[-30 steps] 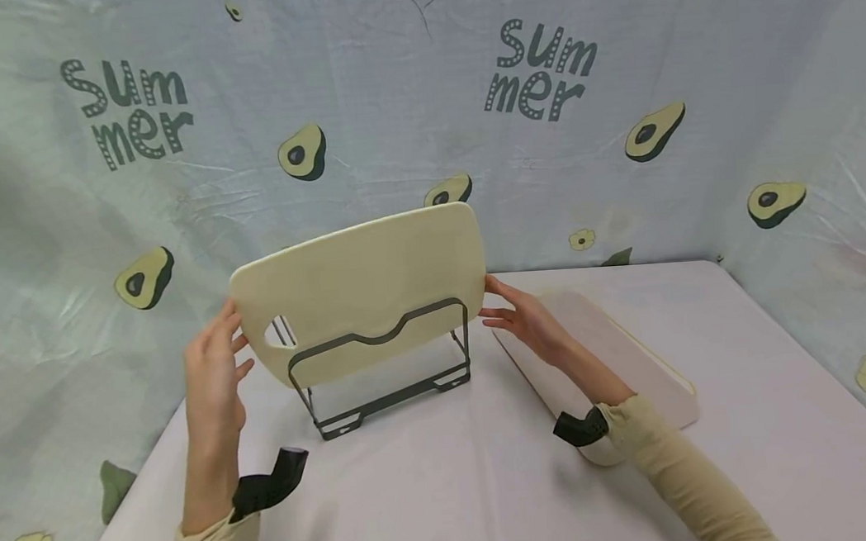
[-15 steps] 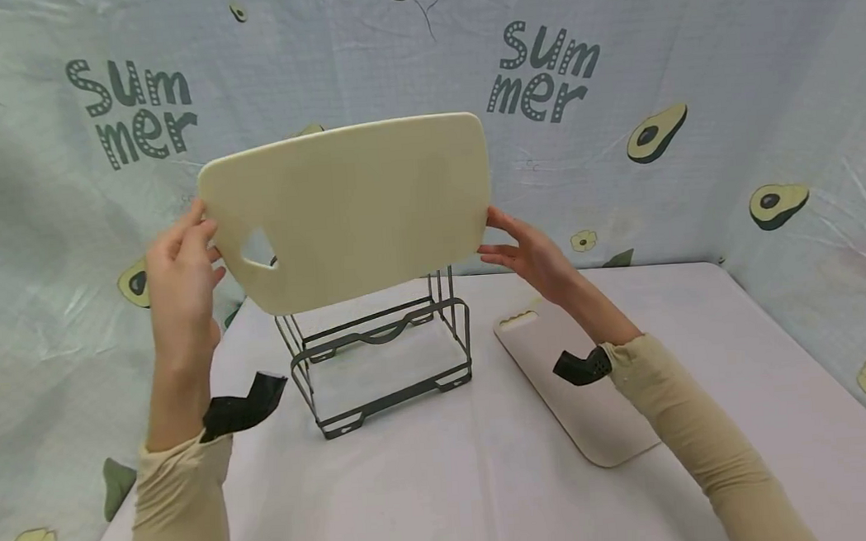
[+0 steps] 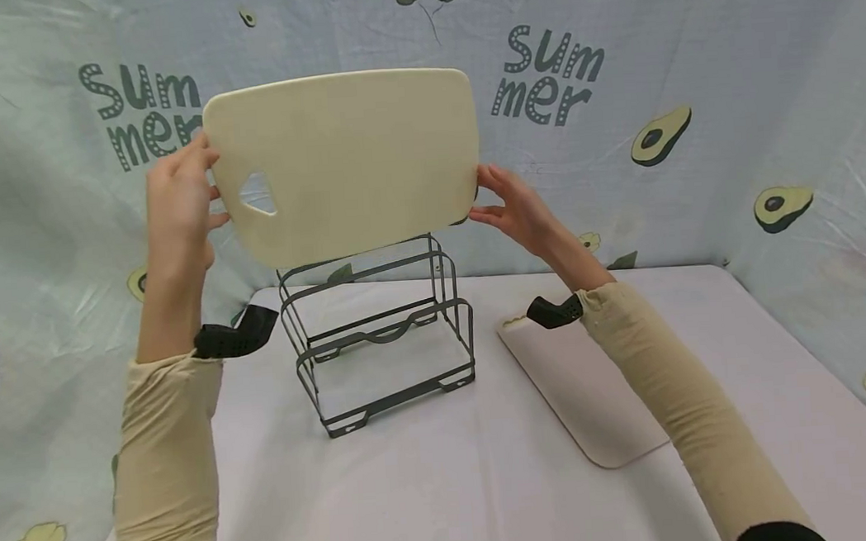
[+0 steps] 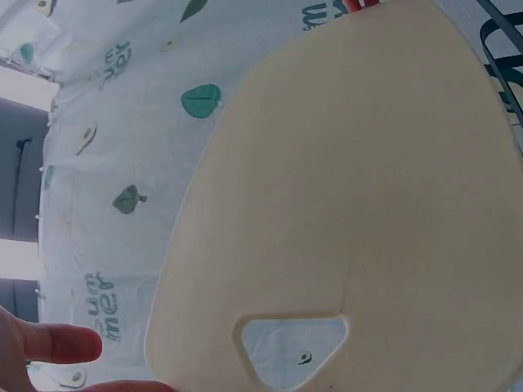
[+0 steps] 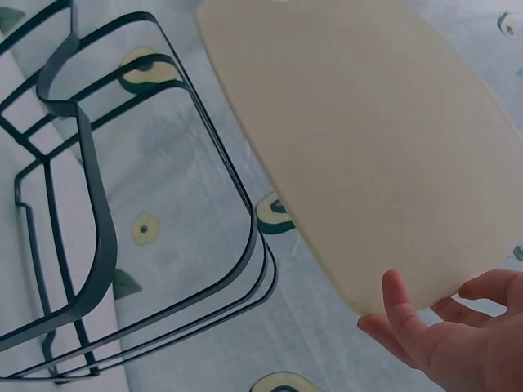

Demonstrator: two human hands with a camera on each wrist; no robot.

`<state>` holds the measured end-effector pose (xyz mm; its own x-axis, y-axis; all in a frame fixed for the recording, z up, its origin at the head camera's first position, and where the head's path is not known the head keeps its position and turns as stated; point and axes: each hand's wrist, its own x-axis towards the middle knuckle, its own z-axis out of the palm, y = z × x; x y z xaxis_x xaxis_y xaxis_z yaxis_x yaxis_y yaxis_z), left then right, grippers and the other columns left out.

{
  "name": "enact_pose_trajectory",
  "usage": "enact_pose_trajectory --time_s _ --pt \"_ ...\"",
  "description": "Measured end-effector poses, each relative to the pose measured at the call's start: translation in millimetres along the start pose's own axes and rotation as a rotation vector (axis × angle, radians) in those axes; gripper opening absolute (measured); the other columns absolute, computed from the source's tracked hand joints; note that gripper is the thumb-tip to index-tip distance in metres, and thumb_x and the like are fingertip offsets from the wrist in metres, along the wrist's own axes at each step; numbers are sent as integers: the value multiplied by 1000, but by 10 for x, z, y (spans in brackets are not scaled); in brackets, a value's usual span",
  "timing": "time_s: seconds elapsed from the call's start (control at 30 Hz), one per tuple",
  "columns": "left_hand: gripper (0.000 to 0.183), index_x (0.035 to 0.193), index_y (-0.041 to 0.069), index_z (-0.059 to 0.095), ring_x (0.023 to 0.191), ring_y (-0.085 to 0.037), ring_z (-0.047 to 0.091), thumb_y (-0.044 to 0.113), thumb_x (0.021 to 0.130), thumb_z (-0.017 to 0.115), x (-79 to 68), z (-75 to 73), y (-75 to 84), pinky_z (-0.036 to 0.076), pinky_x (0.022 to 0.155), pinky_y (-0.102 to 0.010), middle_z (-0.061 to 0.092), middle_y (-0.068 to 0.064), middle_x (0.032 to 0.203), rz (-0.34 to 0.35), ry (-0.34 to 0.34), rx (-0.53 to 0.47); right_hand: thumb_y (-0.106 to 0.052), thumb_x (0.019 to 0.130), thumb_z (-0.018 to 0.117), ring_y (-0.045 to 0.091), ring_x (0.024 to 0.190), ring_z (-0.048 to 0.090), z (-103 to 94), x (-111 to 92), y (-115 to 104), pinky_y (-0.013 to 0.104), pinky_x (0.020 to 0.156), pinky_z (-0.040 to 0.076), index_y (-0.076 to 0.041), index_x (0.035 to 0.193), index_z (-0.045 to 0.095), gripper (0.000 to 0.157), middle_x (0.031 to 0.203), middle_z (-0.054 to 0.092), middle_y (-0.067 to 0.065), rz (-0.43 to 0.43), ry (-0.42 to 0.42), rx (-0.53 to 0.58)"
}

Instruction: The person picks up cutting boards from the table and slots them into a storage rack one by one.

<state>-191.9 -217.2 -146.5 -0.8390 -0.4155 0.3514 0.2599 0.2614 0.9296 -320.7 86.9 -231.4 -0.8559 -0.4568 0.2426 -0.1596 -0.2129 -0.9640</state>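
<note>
A cream cutting board (image 3: 359,159) with a cut-out handle hole near its left end is held up in the air, tilted on its long edge. My left hand (image 3: 179,195) holds its left end, and my right hand (image 3: 520,211) grips the right end with fingers and thumb at the edge. Below it stands a dark metal wire rack (image 3: 403,397) with several upright loops; the board is above it and apart from it. In the right wrist view the right fingertips touch the board's (image 5: 368,163) corner, with the rack (image 5: 98,220) to the left.
A pale pinkish cutting board (image 3: 582,402) lies flat on the white table (image 3: 432,494), to the right of the rack and partly behind my right forearm. A printed cloth (image 3: 358,27) hangs behind the table and at both sides.
Both hands have lifted the cream cutting board up out of the wire rack, which stays in its place. The pinkish board lies where it was.
</note>
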Motion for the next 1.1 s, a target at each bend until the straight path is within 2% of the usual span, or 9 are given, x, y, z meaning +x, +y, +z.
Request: enact_pose_trajectory --time_s 0.13,0.23,0.3,0.37,0.5,0.57,0.63,0.83,1.1 --pt "37 127 16 49 124 -20 32 27 93 38 99 51 -33 17 104 -57 35 3 141 37 8 -75 -27 96 27 46 123 31 19 70 77 45 108 23 -16 141 25 46 146 22 6 -21 6 85" --pt "28 99 8 64 104 -17 44 25 92 43 182 85 -98 28 95 -47 48 0 126 70 35 -146 -27 95 27 46 125 29 17 124 160 45 109 21 -16 140 26 47 146 23 6 -45 11 140" --pt "31 73 6 60 88 -17 46 27 91 45 226 80 -161 33 84 -40 54 0 111 78 49 -178 -27 95 26 44 126 28 18 157 216 45 109 20 -15 140 26 47 146 24 5 -55 14 163" --pt "36 60 9 52 77 -16 43 30 89 48 260 65 -235 32 74 -37 52 2 98 67 64 -204 -26 95 26 44 128 26 26 187 266 45 109 19 -13 141 25 48 147 22 6 -64 18 174" --pt "31 80 8 66 88 -19 46 33 88 50 273 18 -404 35 82 -40 52 2 100 38 65 -220 -25 94 29 37 132 23 52 228 367 42 110 21 -11 142 21 51 148 16 9 -33 46 186" --pt "31 96 10 68 90 -20 44 34 87 51 263 2 -480 34 85 -43 51 2 100 25 63 -222 -25 94 32 34 131 25 65 231 423 41 109 22 -11 142 20 52 146 14 13 -7 65 193" --pt "32 101 9 65 91 -20 42 35 87 52 249 -5 -545 34 86 -43 50 2 100 13 54 -234 -25 93 33 31 127 29 74 225 483 40 108 23 -11 141 19 52 143 15 17 28 82 213" --pt "32 88 7 61 88 -20 41 38 85 54 201 -22 -714 34 78 -37 50 2 97 -15 45 -255 -24 92 33 29 114 39 83 192 674 39 108 25 -9 139 20 51 137 22 20 83 67 196" --pt "29 92 9 58 84 -21 43 36 85 54 172 -66 -952 42 69 -30 48 1 96 -133 62 -237 -25 93 28 40 127 25 60 127 905 41 108 22 -11 143 13 54 143 15 21 118 37 152"
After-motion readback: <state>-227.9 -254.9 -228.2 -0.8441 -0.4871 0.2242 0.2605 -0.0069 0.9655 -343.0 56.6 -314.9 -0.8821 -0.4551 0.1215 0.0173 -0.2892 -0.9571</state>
